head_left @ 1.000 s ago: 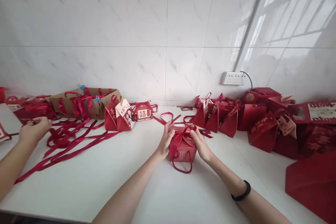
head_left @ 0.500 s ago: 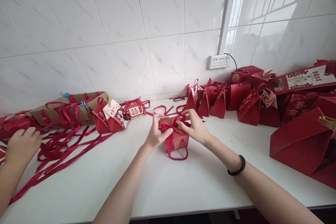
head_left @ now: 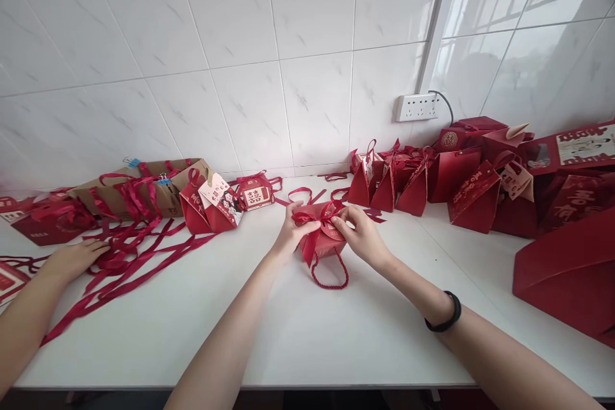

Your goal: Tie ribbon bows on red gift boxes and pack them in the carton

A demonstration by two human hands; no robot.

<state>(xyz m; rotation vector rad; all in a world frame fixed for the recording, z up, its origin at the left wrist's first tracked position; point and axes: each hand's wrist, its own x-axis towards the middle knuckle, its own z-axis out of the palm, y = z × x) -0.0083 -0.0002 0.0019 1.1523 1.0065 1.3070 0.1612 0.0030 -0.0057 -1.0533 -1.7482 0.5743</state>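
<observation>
A small red gift box (head_left: 323,248) stands on the white table in front of me, its twisted cord handle (head_left: 331,287) hanging toward me. Across its top runs a red ribbon (head_left: 311,247) tied in a bow, over a round tag. My left hand (head_left: 290,232) is closed at the bow's left side, its thumb pressed on the ribbon. At the right, my right hand (head_left: 358,230) pinches the ribbon near the knot between thumb and fingers. A black band circles my right wrist. The fingers partly cover the box's sides.
At left, another person's hand (head_left: 77,259) rests by loose red ribbons (head_left: 144,256). Behind are a brown cardboard box (head_left: 168,198) draped with ribbon and a red box with a pale flap (head_left: 209,214). Several red gift boxes (head_left: 413,195) line the right, below a wall socket (head_left: 418,107).
The view has shifted, so the scene sits a little differently. My right hand has moved from the bow's upper loop down closer to the knot. The other person's hand has moved onto the loose ribbons.
</observation>
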